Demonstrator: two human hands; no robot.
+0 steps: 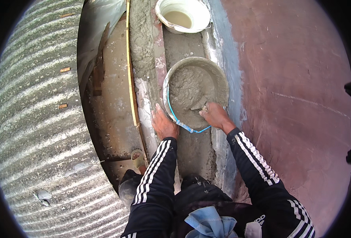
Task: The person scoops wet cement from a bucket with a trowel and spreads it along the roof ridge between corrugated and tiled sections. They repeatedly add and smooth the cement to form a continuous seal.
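A bucket (224, 81) of wet grey mortar (185, 85) stands in front of me, its blue handle (170, 104) hanging down over the near left side. My right hand (216, 116) reaches over the near right part of the bucket, closed around the grip of a trowel (199, 104). The trowel's blade sits partly in the mortar, and its grip is mostly hidden by my fingers. My left hand (164, 123) holds nothing. It rests beside the bucket's near left side, fingers stretched out over the edge of the narrow ledge.
Farther off stands a white bucket (202, 19) with murky water inside. Corrugated roofing (40, 119) spreads along the left, beyond a gap with a thin wooden strip (130, 63). A strip of rough mortar (141, 43) runs along the ledge. At right rises a reddish-brown surface (290, 87).
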